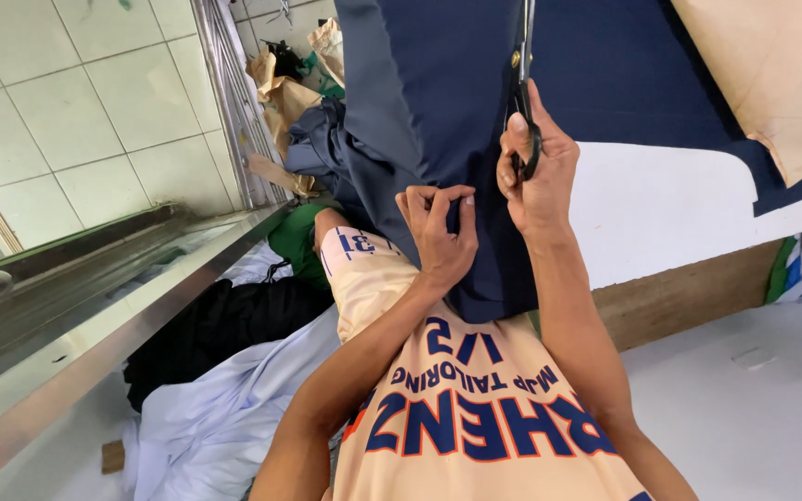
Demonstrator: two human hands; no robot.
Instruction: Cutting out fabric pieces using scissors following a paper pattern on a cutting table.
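Note:
My right hand [538, 162] grips a pair of black-handled scissors [521, 65], the blades pointing away along the navy blue fabric [438, 83]. My left hand [438, 227] pinches the near edge of that same fabric, just left of the scissors. The cloth lies over a white table [661, 209] and hangs down its front edge. A tan paper pattern piece [782, 74] rests on the fabric at the far right.
A metal rail [95, 343] runs along the left beside a tiled wall [67, 111]. Green, black and pale blue cloth [225, 390] is piled below the table. Crumpled brown paper [285, 88] and more dark cloth lie beyond. I wear a peach shirt with blue lettering.

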